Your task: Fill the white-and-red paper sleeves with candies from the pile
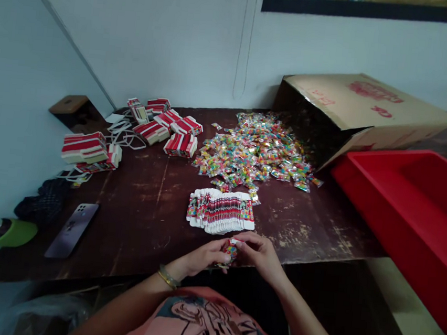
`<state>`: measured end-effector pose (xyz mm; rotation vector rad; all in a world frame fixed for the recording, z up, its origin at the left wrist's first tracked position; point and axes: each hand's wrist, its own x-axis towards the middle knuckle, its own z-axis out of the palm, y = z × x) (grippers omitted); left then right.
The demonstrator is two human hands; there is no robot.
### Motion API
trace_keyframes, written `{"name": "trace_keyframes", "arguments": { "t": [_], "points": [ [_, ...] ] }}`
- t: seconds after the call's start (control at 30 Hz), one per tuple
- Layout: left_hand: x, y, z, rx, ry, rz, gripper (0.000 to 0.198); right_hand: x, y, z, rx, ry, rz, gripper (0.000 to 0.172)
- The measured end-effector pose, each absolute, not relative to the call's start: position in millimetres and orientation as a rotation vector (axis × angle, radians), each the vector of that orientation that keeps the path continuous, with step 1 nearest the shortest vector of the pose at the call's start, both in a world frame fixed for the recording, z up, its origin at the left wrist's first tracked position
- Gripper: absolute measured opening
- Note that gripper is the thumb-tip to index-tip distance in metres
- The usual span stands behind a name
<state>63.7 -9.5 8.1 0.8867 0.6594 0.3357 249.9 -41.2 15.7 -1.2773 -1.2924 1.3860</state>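
At the table's front edge, my left hand (212, 254) is closed around a small printed candy box (232, 251) with a colourful pattern. My right hand (258, 252) pinches the white flap at the top of that same box. Just beyond my hands, a fanned row of flat red and white cartons (223, 212) lies on the table. Behind the row spreads a large heap of small clear packets of coloured candies (249, 149). Whether the box in my hands has anything inside cannot be seen.
Bundled red and white cartons (85, 147) sit at the left and back left beside white straps (126, 134). A phone (72, 230) and green-lidded container (15, 233) lie front left. An open cardboard box (372, 105) and a red bin (384, 220) stand right.
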Motion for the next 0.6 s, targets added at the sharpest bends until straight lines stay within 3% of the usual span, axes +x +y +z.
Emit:
{"name": "trace_keyframes", "arguments": {
  "t": [0.3,0.4,0.6],
  "points": [
    [63.6,-14.4,6.3,1.024,0.686,0.157,0.038,256.1,-63.2,-4.5,-1.328,-1.198,1.376,0.022],
    [66.6,-12.9,3.5,0.959,0.674,0.205,0.036,252.1,-64.0,-4.9,-1.32,-1.341,1.173,0.021],
    [74.2,-22.5,-5.5,0.763,0.615,0.237,0.045,272.9,-70.0,9.1,-1.353,-1.47,1.101,0.02]
  ]
}}
